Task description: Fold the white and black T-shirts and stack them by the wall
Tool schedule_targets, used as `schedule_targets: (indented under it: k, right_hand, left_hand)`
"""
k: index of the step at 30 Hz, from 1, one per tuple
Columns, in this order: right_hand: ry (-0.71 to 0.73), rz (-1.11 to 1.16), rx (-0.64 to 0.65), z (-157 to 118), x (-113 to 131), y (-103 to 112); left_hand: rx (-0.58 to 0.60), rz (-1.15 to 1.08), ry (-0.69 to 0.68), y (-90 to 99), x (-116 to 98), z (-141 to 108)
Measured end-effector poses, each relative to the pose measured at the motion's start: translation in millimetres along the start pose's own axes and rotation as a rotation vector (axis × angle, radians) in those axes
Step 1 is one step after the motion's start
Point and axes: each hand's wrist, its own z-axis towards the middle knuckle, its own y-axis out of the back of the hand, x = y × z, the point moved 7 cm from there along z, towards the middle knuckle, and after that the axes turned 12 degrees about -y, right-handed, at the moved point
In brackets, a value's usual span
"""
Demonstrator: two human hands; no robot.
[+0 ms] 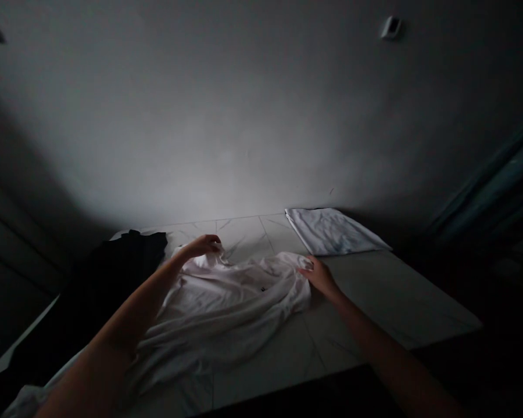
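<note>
A crumpled white shirt [230,302] lies on the desk [375,296], its long axis running far-right to near-left, its near end cut off by the frame; the left hand [203,246] and right hand [320,276] each grip its far edge in a narrow pinch.

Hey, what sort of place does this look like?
Probably a room in a home: a white shirt spread on a marble-look table, a folded white cloth beside it, and a plain wall behind.

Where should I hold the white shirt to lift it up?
Hold the white shirt at the two bunched spots by your left hand and right hand, coming from above. The cloth is gathered up there, off the table, so it's easy to pinch.
</note>
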Motion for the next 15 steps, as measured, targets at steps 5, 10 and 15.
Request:
schedule_targets:
  k: [5,10,15]
  right_hand:
    - [0.308,-0.189,0.053,20,51,-18]
    - [0.472,-0.043,0.397,7,108,-77]
    - [0.436,0.069,0.566,-9,122,-83]
  left_hand:
    - [0.063,-0.346,-0.278,28.8,-88,-28]
    - [0.129,-0.261,-0.514,53.3,-167,-64]
    - [-0.044,-0.008,-0.423,79.5,-163,-79]
